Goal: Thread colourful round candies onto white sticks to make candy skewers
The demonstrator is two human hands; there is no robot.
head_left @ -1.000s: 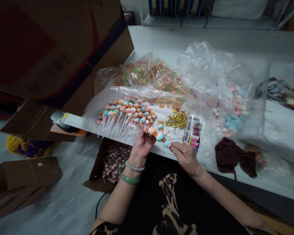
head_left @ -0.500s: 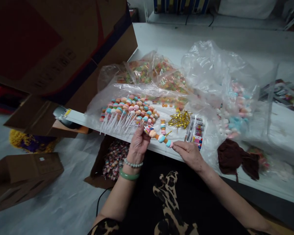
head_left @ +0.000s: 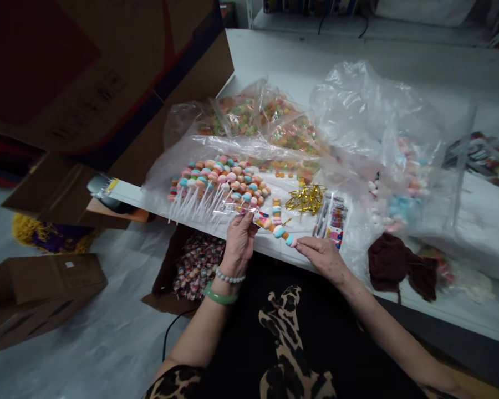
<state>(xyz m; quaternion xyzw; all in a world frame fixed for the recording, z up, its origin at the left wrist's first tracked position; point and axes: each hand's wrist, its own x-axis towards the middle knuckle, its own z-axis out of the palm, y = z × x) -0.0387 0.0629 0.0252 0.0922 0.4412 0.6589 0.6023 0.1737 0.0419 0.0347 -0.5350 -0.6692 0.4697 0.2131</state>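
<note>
While a clear bag (head_left: pixel 216 166) just past the left hand (head_left: pixel 239 244) holds many candy sticks (head_left: pixel 220 185), both hands pinch one candy skewer (head_left: pixel 276 228) between them; the right hand (head_left: pixel 322 257) grips its pink-and-blue end.

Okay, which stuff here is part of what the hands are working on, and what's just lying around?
In hand:
left hand
right hand
pastel candy skewer
row of finished candy skewers
gold twist ties

Lying about:
dark brown cloth
brown cardboard box
white table
</note>
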